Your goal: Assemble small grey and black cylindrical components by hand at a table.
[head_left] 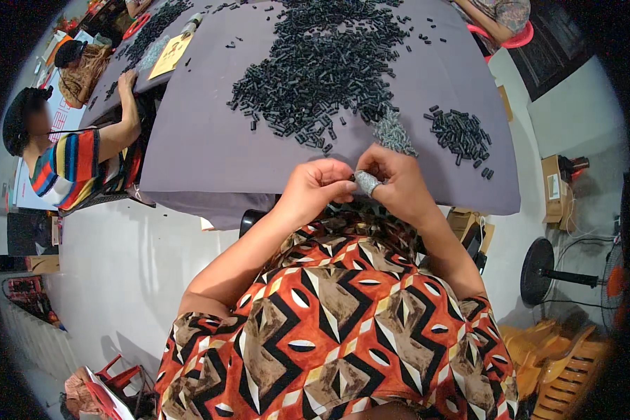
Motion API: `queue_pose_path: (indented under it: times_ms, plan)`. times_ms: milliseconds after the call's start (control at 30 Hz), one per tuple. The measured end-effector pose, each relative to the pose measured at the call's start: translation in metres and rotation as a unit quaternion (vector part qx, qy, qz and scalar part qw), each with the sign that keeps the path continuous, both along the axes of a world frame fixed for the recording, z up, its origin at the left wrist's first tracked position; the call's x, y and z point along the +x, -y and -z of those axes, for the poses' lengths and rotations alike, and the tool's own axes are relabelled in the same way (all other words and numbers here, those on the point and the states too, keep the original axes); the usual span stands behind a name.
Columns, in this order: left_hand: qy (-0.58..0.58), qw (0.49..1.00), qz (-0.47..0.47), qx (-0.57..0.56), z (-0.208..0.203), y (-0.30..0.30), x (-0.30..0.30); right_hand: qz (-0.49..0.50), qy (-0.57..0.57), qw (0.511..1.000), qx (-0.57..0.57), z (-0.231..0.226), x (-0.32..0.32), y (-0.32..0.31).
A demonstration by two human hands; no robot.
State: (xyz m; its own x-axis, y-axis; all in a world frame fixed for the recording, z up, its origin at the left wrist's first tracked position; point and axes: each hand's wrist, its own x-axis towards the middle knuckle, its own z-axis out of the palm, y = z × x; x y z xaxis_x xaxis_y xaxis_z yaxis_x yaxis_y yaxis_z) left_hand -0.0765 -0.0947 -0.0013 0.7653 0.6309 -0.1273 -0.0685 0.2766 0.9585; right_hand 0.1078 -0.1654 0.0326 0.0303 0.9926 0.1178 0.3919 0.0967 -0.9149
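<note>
Just past the near edge of the cloth-covered table (pixel 210 150), my two hands meet. My left hand (pixel 317 183) is closed, pinching a small black piece (pixel 352 178) between thumb and fingertips. Opposite it, my right hand (pixel 402 185) is closed too, with a grey wrapping (pixel 367 183) around its thumb. Whatever its fingertips hold is too small to make out. A pile of small grey-silver parts (pixel 395 133) lies just beyond my right hand. Farther off spreads a large heap of short black cylinders (pixel 315 77).
A smaller group of black cylinders (pixel 460 134) lies to the right. People sit around the tables, one in a striped top (pixel 77 164) at the left. A black-based fan (pixel 539 271) stands on the right, near orange plastic chairs (pixel 560 364). A cardboard box (pixel 556 189) is by the wall.
</note>
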Motion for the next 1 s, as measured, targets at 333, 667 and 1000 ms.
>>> queue_pose_path:
  times_ms: [333, 667, 1000]
  plan:
    - [-0.008, 0.999, -0.042, 0.02, 0.004, -0.003, -0.004, -0.029, 0.032, 0.998, 0.048, 0.003, -0.001, -0.006]
    - [-0.024, 0.992, -0.113, 0.043, 0.018, -0.017, -0.003, 0.052, 0.364, 0.929, 0.049, 0.016, 0.004, -0.093]
    - [0.013, 0.993, -0.114, 0.015, 0.022, -0.021, -0.005, -0.006, 0.162, 0.985, 0.058, 0.012, 0.004, -0.077]
